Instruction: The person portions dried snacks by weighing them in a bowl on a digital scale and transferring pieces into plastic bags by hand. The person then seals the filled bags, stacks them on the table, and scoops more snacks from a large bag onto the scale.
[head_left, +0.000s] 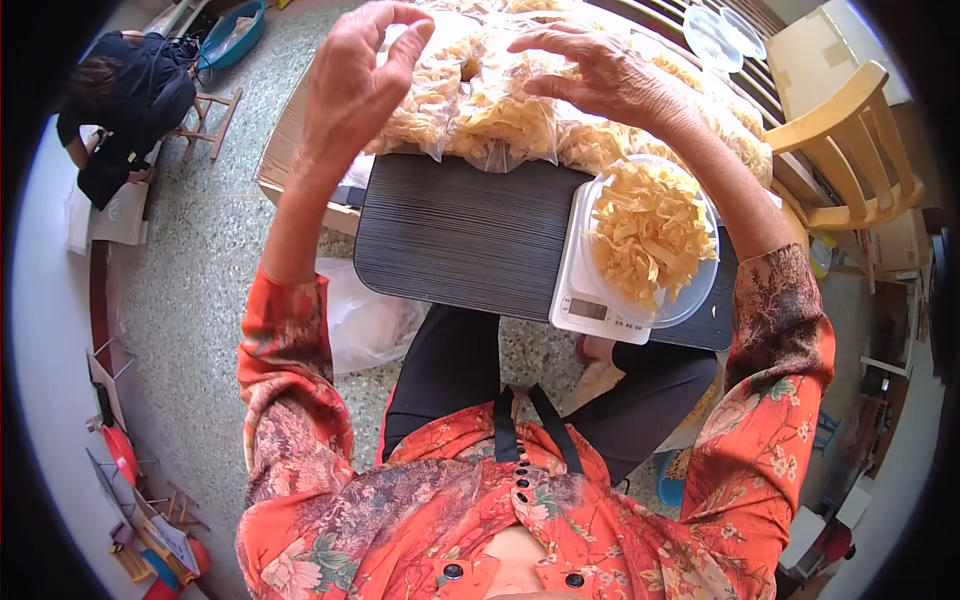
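My left hand (362,85) is raised over the left end of a pile of clear plastic bags (505,120) filled with pale yellow, flat dried strips. Its fingers are curved, the thumb tip lies close to the index finger, and no held thing shows. Above the middle of the pile, my right hand (605,75) has thumb and fingers apart with nothing between them. Closer to me, a white digital scale (590,310) carries a clear plastic bowl (700,290) heaped with loose dried strips (650,225). The scale's display is too small to read.
The scale stands on a black ribbed board (460,225) above my lap. A cardboard box (285,140) lies left of the bags, with a white plastic bag (365,320) below. A wooden chair (860,160) is at right. Another person (130,100) sits far left near a blue basin (232,35).
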